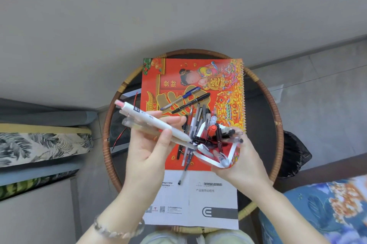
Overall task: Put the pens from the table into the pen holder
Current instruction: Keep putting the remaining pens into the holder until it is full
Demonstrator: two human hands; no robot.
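My left hand point(153, 144) grips a bunch of pens, led by a thick white marker with a pink cap point(151, 119), its tip pointing at the pen holder. My right hand point(240, 162) holds the white-rimmed square pen holder point(226, 161) tilted above the table; several pens stick out of it. A heap of loose pens point(195, 118) lies on the red calendar behind the holder. A blue pen point(181, 97) and a black pen point(191, 102) lie apart, farther back.
A red spiral-bound calendar point(228, 77) and a white manual point(198, 200) cover a round rattan-rimmed table point(275, 116). Cushions sit at the left point(39, 144), a blue floral fabric point(327, 210) at the right, a black bag point(294, 154) beside the table.
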